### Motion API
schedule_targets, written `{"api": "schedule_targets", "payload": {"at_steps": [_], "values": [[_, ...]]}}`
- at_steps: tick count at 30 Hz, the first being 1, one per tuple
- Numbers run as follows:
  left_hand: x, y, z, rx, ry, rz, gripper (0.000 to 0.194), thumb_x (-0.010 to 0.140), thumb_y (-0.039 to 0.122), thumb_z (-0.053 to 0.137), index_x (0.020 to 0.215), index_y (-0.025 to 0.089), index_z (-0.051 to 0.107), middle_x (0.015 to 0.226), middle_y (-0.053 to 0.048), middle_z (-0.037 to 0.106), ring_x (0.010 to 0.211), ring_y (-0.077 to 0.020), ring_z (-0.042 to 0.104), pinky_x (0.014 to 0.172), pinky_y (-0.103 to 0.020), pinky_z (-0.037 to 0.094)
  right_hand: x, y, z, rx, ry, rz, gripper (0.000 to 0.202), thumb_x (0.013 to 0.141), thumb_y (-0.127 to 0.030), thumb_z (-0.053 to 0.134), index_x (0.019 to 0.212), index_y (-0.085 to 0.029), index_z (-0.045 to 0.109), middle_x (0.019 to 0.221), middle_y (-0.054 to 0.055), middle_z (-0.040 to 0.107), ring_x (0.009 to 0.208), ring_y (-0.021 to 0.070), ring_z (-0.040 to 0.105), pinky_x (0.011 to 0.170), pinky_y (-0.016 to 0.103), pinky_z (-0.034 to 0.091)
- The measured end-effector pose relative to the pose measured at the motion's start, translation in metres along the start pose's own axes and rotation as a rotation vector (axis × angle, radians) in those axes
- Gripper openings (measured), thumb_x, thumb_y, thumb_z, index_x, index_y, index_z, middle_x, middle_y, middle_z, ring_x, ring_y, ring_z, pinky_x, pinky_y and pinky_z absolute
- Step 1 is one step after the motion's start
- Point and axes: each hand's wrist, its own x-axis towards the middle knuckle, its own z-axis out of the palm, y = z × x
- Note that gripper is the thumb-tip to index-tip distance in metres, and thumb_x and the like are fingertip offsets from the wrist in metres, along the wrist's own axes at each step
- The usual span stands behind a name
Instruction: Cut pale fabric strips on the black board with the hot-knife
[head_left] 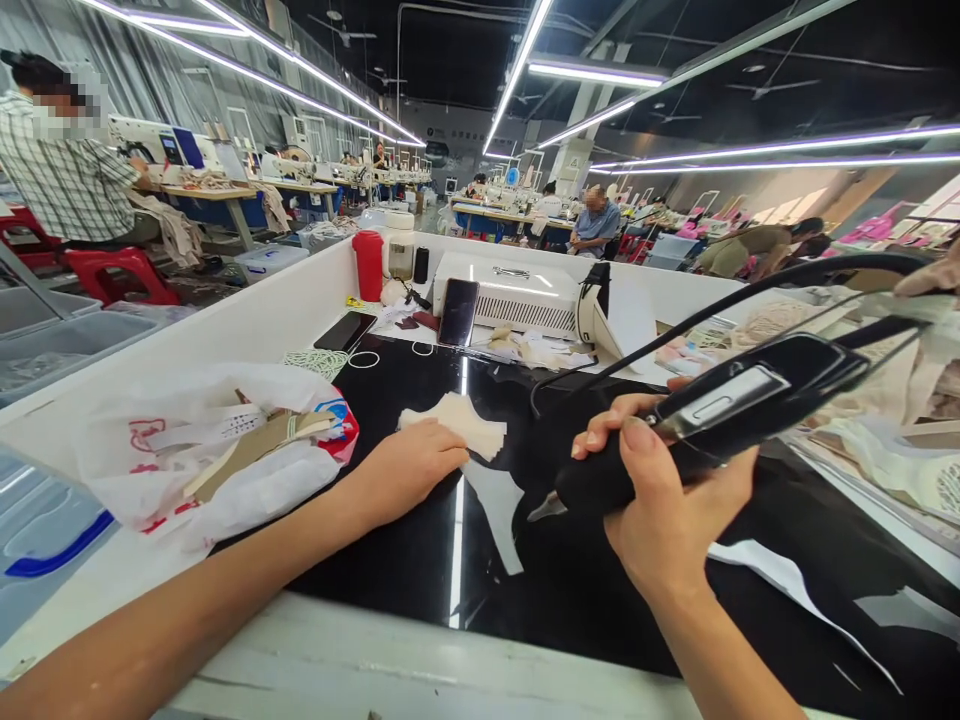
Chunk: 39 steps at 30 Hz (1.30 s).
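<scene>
My left hand (412, 465) lies on the near left edge of a cream fabric piece (457, 420), its fingers together and pressed on the cloth. A thin white cut piece (496, 510) rests just below it on the glossy black table surface (375, 570). On the right, my right hand (667, 500) is wrapped round a black handheld tool (720, 400) with a cable. The tool's pointed metal tip is low over the black surface, right of the white piece; whether it touches cannot be told.
A plastic bag of pieces (217, 450) is at left. Behind stand a red cup (368, 265), a phone (458, 310) and a white vented box (506, 290). Fabric heaps (900, 370) fill the right, where another person's hand (934, 275) shows. A white strip (780, 572) lies near right.
</scene>
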Motion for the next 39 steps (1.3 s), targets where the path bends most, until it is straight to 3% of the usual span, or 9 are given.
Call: {"api": "schedule_targets", "payload": {"at_steps": [6, 12, 21, 39], "values": [[0.004, 0.032, 0.004, -0.249, 0.034, -0.082, 0.024, 0.103, 0.025, 0.054, 0.123, 0.018, 0.065, 0.121, -0.007, 0.068, 0.115, -0.0215, 0.061, 0.105, -0.036, 0.050, 0.001, 0.006, 0.008, 0.017, 0.040, -0.031, 0.038, 0.082, -0.026, 0.080, 0.107, -0.028, 0.051, 0.081, -0.005, 0.064, 0.061, 0.0141, 0.060, 0.055, 0.032, 0.054], [0.008, 0.050, 0.021, -0.374, -0.013, -0.126, 0.055, 0.084, 0.045, 0.079, 0.129, 0.018, 0.063, 0.134, -0.011, 0.061, 0.125, -0.0285, 0.056, 0.110, -0.044, 0.046, 0.002, 0.013, 0.010, -0.001, 0.043, -0.046, 0.039, 0.082, -0.026, 0.080, 0.108, -0.027, 0.050, 0.081, -0.006, 0.064, 0.058, 0.0138, 0.060, 0.056, 0.032, 0.054], [0.003, 0.053, 0.025, -0.388, -0.051, -0.120, 0.068, 0.079, 0.052, 0.080, 0.134, 0.017, 0.061, 0.140, -0.012, 0.058, 0.131, -0.0311, 0.050, 0.113, -0.045, 0.043, -0.002, 0.015, 0.007, -0.017, 0.040, -0.017, 0.039, 0.082, -0.027, 0.080, 0.108, -0.027, 0.050, 0.080, -0.006, 0.064, 0.056, 0.0132, 0.060, 0.057, 0.033, 0.054], [0.001, 0.052, 0.025, -0.394, -0.056, -0.111, 0.072, 0.079, 0.054, 0.079, 0.137, 0.016, 0.059, 0.144, -0.012, 0.056, 0.133, -0.0326, 0.048, 0.115, -0.045, 0.040, -0.006, 0.005, 0.010, 0.036, 0.102, 0.053, 0.044, 0.078, -0.024, 0.081, 0.112, -0.028, 0.053, 0.079, -0.007, 0.064, 0.058, 0.0130, 0.060, 0.054, 0.031, 0.055]]}}
